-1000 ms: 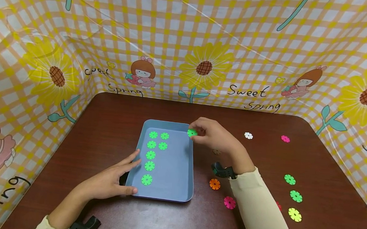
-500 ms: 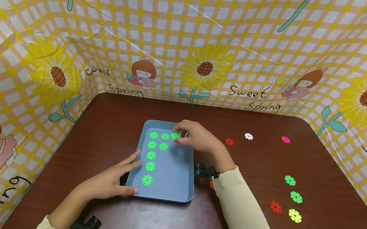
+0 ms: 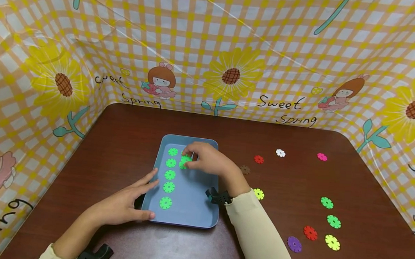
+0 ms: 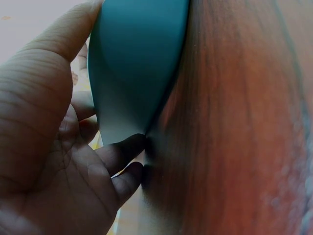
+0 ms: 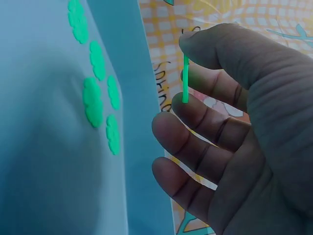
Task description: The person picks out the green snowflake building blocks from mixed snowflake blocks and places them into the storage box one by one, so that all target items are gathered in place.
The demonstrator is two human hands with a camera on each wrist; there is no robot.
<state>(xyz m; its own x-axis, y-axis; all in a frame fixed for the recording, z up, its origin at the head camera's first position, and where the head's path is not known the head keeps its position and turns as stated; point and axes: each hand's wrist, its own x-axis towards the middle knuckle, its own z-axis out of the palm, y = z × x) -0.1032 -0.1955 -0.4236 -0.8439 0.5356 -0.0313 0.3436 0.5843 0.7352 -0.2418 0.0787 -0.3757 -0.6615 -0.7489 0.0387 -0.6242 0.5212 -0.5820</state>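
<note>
My right hand (image 3: 206,157) is over the upper part of the blue tray (image 3: 197,221), pinching a green notched plastic disc (image 5: 185,81) between thumb and fingers. The right wrist view shows this disc edge-on, raised off the tray floor. Five green discs (image 3: 170,175) form a column along the tray's left side. Two more, best seen in the right wrist view as flat green discs (image 5: 93,103), are partly hidden by the right hand in the head view. Along the tray's left wall rests my left hand (image 3: 126,203), fingers spread, its thumb by the near left corner.
Loose discs lie on the brown table (image 3: 130,125) right of the tray: white (image 3: 280,153), pink (image 3: 322,156), brown (image 3: 245,170), purple (image 3: 294,244), plus several red, green and yellow ones. The right forearm covers part of that area. Checked cloth (image 3: 198,35) walls surround the table.
My right hand has carried the green disc leftward from the tray's right edge to above the second column, dipping slightly nearer. The left hand has stayed at the tray's side.
</note>
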